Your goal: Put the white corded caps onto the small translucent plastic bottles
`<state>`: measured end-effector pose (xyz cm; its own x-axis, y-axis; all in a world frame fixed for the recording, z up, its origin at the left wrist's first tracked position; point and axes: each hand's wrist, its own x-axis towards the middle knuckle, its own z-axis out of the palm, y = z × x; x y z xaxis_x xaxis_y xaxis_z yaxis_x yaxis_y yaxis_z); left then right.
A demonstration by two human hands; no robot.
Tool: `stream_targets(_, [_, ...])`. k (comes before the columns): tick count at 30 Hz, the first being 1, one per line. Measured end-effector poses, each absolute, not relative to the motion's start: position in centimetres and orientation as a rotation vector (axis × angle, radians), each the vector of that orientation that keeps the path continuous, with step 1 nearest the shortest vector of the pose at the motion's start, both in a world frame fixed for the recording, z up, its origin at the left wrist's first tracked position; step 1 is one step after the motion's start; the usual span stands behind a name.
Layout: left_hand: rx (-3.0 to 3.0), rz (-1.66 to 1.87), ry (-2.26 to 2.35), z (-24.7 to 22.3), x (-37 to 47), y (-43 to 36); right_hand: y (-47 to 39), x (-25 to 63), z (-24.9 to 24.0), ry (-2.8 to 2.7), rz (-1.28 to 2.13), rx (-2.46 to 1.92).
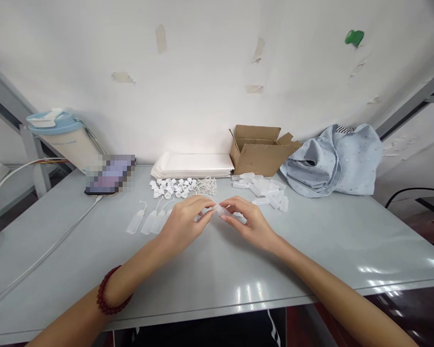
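Note:
Between my hands, above the table's middle, is a small translucent plastic bottle (221, 210). My right hand (252, 222) holds its body in a closed pinch. My left hand (185, 219) is closed at its neck end; a thin pale strand arcs just above those fingertips, and the exact grip is partly hidden. Left of my left hand lie several similar bottles (135, 221) with thin curved white strands at their tops, some covered by the hand. Beyond the hands are small white caps (167, 188), a heap of white strands (206, 185) and a pile of translucent bottles (265, 188).
At the wall are a stack of white padded envelopes (193, 165), an open cardboard box (257, 159) and a light-blue fabric hat (342, 161). On the left, a phone (112, 176) leans by a blue-lidded tumbler (67, 140); its white cable (58, 250) crosses the grey table (217, 284).

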<state>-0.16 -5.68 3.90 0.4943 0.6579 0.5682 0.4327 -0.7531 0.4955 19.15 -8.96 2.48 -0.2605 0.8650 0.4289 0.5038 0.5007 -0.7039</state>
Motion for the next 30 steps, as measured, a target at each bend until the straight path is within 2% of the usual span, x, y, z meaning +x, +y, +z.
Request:
stream_targets(8, [2.595, 1.162, 0.758, 3.7, -0.2, -5.8, -9.1, 19.0, 2.2, -1.882, 0.621, -1.159])
stream_targets(15, [2.512, 1.149, 0.882, 3.6, 0.0, -6.0, -9.3, 18.8, 2.0, -1.946, 0.564, -1.072])
stream_targets(24, [2.475, 1.128, 0.909, 3.9, 0.1, -6.2, -9.5, 18.6, 2.5, -1.863, 0.688, -1.081])
stream_targets(26, [2.475, 0.942, 0.994, 4.8, -0.4, -6.5, -9.5, 18.7, 2.5, -1.807, 0.720, -1.116])
stream_targets(30, [2.429, 0.062, 0.832, 6.2, -1.9, -7.4, -9.3, 18.9, 2.7, -1.670, 0.842, -1.203])
